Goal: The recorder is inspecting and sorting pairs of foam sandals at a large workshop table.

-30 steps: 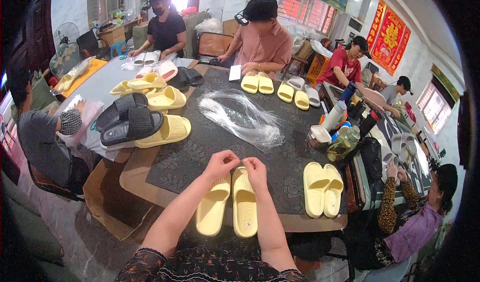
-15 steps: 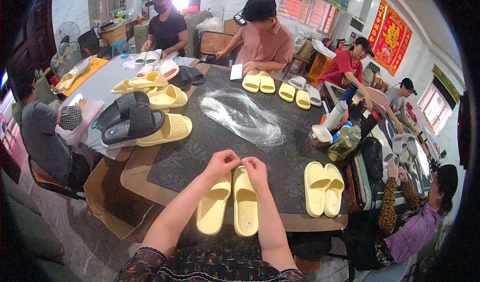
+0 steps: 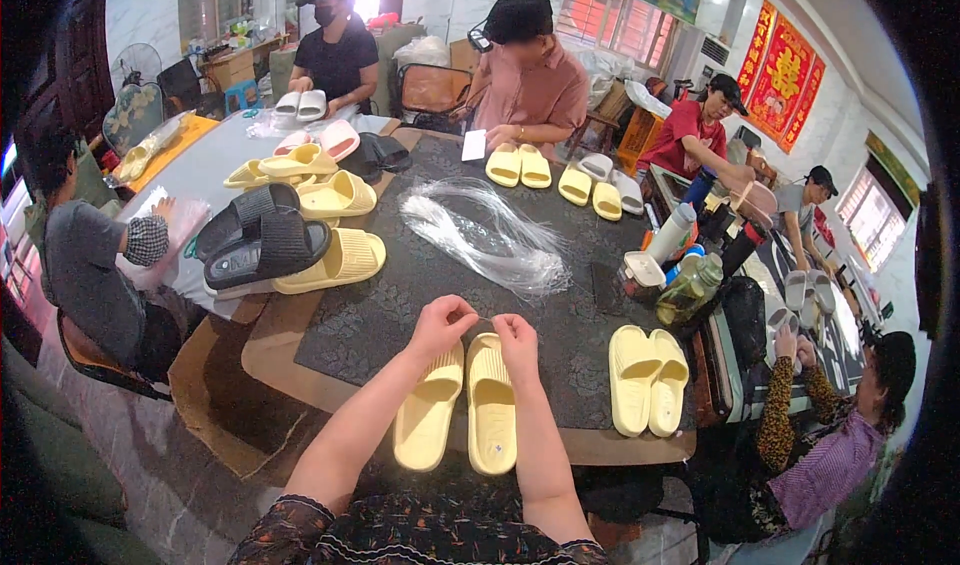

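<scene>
Your left hand (image 3: 445, 327) and right hand (image 3: 514, 343) are each pinching what looks like a thin strand (image 3: 487, 318), right over the yellow slippers (image 3: 425, 425) at the table's (image 3: 620, 449) near edge, and a tug too sharp could snap it or slip it free.

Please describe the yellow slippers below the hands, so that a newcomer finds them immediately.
Find the dark patterned mat, then its edge nearest the camera wearer. There, between the forearms and just below the left hand and right hand, are these yellow slippers. A gap separates the two, whereas the yellow pair to their right sits close together.
</scene>
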